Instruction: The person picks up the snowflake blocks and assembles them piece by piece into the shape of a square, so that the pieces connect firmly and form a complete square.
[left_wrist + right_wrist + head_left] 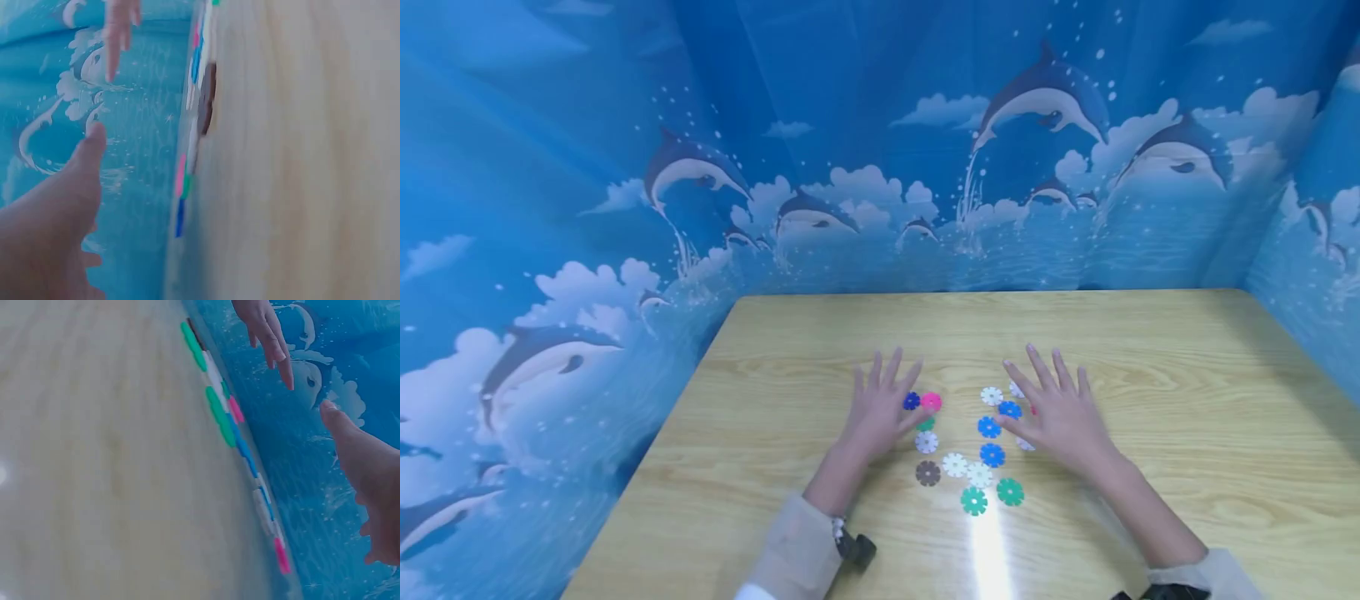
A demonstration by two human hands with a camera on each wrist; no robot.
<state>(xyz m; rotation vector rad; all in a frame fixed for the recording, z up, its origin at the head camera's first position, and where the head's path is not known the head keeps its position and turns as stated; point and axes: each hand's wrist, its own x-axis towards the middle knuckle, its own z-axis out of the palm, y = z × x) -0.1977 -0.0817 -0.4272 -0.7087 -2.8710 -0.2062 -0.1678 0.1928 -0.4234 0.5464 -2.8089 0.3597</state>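
Note:
Both hands hover over the table with fingers spread, holding nothing. My left hand (882,414) is above the left side of a group of flat notched discs, near a dark blue disc (912,401), a pink disc (931,402) and a green disc (926,424). Over the group's right side is my right hand (1062,421), partly hiding a few discs beneath it. Blue discs (992,455) run down beside its thumb. Toward the front lie white discs (955,464), a brown disc (928,473) and green discs (1011,492). Both wrist views show the discs edge-on, lying flat.
The wood-grain table (760,392) spans the area under the hands. Behind and beside it hangs a blue curtain (865,108) printed with dolphins and clouds. A dark device (857,550) is strapped at the left wrist. Light glares off the front of the table.

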